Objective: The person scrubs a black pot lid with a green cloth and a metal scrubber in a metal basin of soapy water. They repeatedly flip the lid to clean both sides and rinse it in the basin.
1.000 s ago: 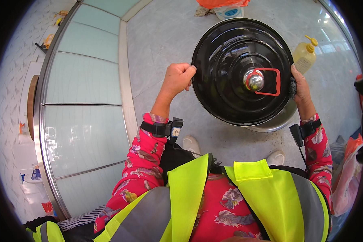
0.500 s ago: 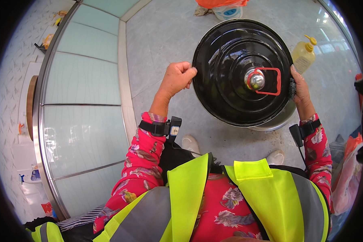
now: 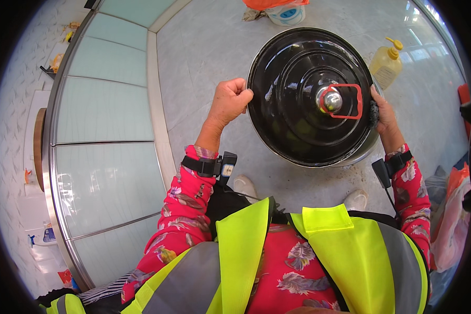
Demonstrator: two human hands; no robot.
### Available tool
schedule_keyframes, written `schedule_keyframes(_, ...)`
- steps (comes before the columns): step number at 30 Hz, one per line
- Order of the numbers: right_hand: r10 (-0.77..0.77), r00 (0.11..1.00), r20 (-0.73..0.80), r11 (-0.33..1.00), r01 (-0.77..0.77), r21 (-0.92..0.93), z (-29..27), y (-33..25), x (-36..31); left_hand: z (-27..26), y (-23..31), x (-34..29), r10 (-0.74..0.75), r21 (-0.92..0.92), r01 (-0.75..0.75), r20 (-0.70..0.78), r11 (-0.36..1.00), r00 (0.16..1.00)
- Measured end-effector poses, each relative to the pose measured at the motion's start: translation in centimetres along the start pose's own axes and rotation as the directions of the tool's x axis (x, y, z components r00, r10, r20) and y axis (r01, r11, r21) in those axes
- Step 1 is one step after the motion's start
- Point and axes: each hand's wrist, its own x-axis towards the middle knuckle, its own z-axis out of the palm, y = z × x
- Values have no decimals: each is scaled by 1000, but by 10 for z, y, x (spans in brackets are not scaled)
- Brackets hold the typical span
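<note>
A large round black pot lid [image 3: 290,128] is held out in front of me, its outer side facing up. At its centre are a shiny metal knob [image 3: 332,101] and a red loop handle [image 3: 359,102]. My left hand [image 3: 228,102] is closed on the lid's left rim, thumb on top. At the right rim, my right hand [image 3: 386,116] grips the lid, with a dark scouring pad [image 3: 373,113] between the palm and the edge. Below the lid, part of a metal vessel [image 3: 363,152] shows; the rest is hidden.
A yellow pump bottle [image 3: 385,68] stands on the grey floor [image 3: 199,57] beyond my right hand. Farther off is a white bucket [image 3: 287,16] with an orange bag [image 3: 272,4] on it. Glass panels [image 3: 104,112] line the left. Plastic bags [image 3: 450,227] lie at the right.
The lid has tilted slightly and sits a little lower and to the left, with both hands still on its rim. The whole view has shifted a little, bottle and bucket included.
</note>
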Motion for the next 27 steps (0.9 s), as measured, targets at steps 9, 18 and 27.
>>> schedule_keyframes(9,-24,999,31,995,21,102,8,4,-3,6,4,4,-12,-391,-2,-34,920,999)
schedule_keyframes(18,45,990,-134,992,-28,124,10,18,6,22,42,-12,119,-587,-51,78,808,990)
schedule_keyframes(27,96,984,-150,831,-162,-531,8,25,3,-6,80,-20,49,-507,-77,-69,859,996)
